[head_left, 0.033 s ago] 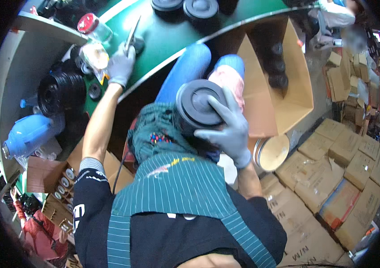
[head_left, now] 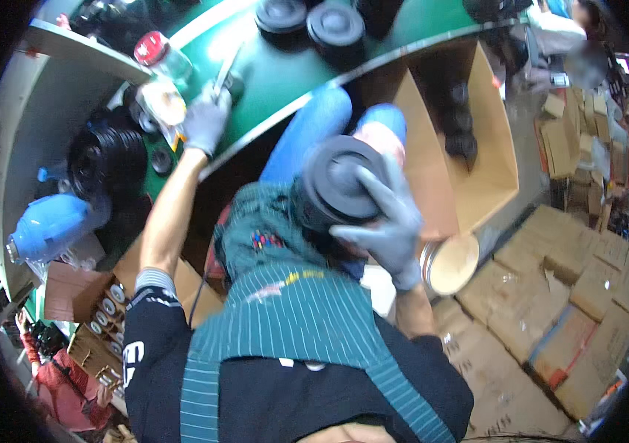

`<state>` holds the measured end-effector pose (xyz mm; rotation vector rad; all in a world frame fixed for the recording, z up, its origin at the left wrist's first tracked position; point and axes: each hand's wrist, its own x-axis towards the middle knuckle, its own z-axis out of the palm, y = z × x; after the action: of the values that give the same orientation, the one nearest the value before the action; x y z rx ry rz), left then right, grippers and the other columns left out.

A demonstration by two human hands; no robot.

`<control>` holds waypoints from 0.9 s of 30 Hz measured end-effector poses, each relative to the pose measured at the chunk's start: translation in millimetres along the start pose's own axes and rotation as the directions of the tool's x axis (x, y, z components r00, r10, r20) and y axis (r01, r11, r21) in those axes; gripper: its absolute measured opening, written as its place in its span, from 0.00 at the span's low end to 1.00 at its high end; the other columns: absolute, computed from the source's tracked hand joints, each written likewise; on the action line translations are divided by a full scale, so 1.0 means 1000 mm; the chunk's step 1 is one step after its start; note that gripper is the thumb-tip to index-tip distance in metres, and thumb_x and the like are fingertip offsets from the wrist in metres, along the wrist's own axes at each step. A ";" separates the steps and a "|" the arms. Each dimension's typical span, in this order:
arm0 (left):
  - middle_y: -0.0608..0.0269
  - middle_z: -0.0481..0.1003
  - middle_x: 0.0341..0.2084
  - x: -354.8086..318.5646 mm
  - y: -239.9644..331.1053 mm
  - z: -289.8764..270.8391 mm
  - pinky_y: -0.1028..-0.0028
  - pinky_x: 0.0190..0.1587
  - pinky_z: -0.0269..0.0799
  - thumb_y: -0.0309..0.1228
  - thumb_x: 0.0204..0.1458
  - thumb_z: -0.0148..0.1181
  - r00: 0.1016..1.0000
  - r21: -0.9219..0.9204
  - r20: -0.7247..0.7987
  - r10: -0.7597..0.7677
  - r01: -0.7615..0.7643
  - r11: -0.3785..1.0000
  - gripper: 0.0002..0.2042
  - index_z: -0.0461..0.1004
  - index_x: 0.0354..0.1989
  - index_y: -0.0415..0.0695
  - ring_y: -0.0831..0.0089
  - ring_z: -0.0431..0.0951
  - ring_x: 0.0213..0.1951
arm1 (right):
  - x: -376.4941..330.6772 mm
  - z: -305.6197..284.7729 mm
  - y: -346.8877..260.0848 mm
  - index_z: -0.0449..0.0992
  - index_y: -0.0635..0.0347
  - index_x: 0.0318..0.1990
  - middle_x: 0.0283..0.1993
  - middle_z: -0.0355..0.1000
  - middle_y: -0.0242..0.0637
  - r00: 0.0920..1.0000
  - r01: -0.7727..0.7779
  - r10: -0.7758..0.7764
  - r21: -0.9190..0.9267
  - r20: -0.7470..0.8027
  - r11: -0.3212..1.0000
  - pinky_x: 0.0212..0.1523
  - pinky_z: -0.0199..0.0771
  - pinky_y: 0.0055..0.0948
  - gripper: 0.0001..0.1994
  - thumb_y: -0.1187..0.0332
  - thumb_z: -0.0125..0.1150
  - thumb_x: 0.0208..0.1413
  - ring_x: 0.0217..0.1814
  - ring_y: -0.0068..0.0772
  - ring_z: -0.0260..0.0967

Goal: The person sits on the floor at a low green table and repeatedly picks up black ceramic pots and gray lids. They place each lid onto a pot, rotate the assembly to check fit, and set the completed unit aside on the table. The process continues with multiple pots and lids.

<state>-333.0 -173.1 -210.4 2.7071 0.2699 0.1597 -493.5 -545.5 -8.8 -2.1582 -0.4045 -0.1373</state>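
My right hand [head_left: 388, 221], in a grey glove, grips a thick dark grey round part [head_left: 344, 181] with a ringed top, held above my lap. Its fingers spread over the top and side. On the green table [head_left: 277, 70] my left hand [head_left: 207, 122], also gloved in grey, is closed around a slim pale tool with a pointed, blade-like end [head_left: 228, 68]. A small dark object [head_left: 234, 87] sits beside those fingers; its kind is unclear. A clear jar with a red lid [head_left: 166, 57] stands just beyond, and a clear plastic bag [head_left: 162, 103] lies left of the hand.
Similar round parts [head_left: 335, 24] sit at the table's far side. Stacked black discs [head_left: 107, 159] and a blue bottle [head_left: 52, 225] are at left. An open carton [head_left: 495, 140] with dark parts stands right of my knees. Flat cartons [head_left: 543, 273] cover the lower right. Another person [head_left: 70, 387] works at lower left.
The view has shifted slightly. My right hand and the round part sit a little further right and lower in the picture. Both hands keep their hold.
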 end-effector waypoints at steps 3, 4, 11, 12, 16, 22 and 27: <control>0.33 0.74 0.63 -0.012 0.027 -0.037 0.49 0.64 0.72 0.50 0.61 0.68 0.979 -0.053 -0.049 0.200 -0.202 0.978 0.41 0.64 0.74 0.32 0.39 0.74 0.65 | 0.025 -0.019 0.005 0.77 0.69 0.69 0.79 0.65 0.57 0.924 -0.166 0.258 0.315 -0.281 0.935 0.77 0.68 0.45 0.49 0.57 0.91 0.37 0.79 0.53 0.66; 0.35 0.70 0.68 -0.017 0.030 -0.047 0.49 0.70 0.67 0.48 0.57 0.72 0.882 -0.015 -0.227 0.414 -0.428 0.904 0.41 0.65 0.74 0.34 0.41 0.68 0.71 | 0.034 -0.018 0.023 0.74 0.69 0.71 0.78 0.67 0.51 0.883 -0.154 0.347 0.504 -0.317 0.850 0.72 0.74 0.41 0.46 0.56 0.88 0.46 0.73 0.44 0.72; 0.37 0.62 0.72 -0.033 0.072 -0.090 0.44 0.72 0.67 0.37 0.40 0.87 0.750 -0.361 -0.366 0.551 -0.660 0.658 0.38 0.73 0.61 0.43 0.34 0.68 0.70 | 0.138 0.075 0.093 0.67 0.57 0.76 0.70 0.73 0.39 0.844 -0.320 0.478 0.944 0.245 0.082 0.67 0.75 0.40 0.30 0.45 0.47 0.79 0.65 0.30 0.73; 0.37 0.64 0.71 -0.011 0.086 -0.112 0.46 0.72 0.68 0.34 0.41 0.87 0.747 -0.303 -0.401 0.531 -0.655 0.692 0.37 0.73 0.61 0.43 0.36 0.70 0.69 | 0.164 0.075 0.071 0.65 0.50 0.78 0.71 0.72 0.43 0.843 -0.378 0.414 0.926 0.344 0.000 0.72 0.71 0.45 0.31 0.42 0.43 0.79 0.68 0.34 0.71; 0.38 0.69 0.69 0.093 0.108 -0.131 0.48 0.69 0.71 0.34 0.41 0.87 0.706 -0.223 -0.625 0.333 -0.571 0.790 0.32 0.80 0.57 0.43 0.36 0.73 0.67 | 0.167 0.085 0.086 0.51 0.52 0.85 0.81 0.62 0.43 0.875 -0.449 0.265 0.885 0.406 0.126 0.80 0.59 0.49 0.34 0.46 0.37 0.81 0.81 0.44 0.63; 0.45 0.71 0.66 0.303 0.120 -0.077 0.53 0.64 0.74 0.41 0.43 0.82 0.801 -0.027 -0.532 0.274 -0.339 0.941 0.31 0.82 0.58 0.50 0.41 0.76 0.62 | 0.079 0.097 0.119 0.59 0.58 0.82 0.80 0.65 0.43 0.676 -0.685 0.275 0.721 0.683 -0.107 0.82 0.58 0.46 0.36 0.41 0.37 0.79 0.83 0.41 0.62; 0.37 0.68 0.69 0.370 0.138 -0.042 0.53 0.69 0.72 0.48 0.46 0.79 0.950 -0.053 -0.263 0.169 -0.189 0.981 0.41 0.73 0.73 0.57 0.38 0.74 0.65 | 0.050 0.109 0.118 0.57 0.64 0.81 0.79 0.64 0.52 0.643 -0.738 0.193 0.667 0.742 -0.106 0.82 0.58 0.50 0.38 0.42 0.37 0.79 0.81 0.51 0.63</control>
<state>43.5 -202.2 -88.3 2.6281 0.0886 0.5656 -412.6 -508.8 -151.7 -0.7040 0.1801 0.8903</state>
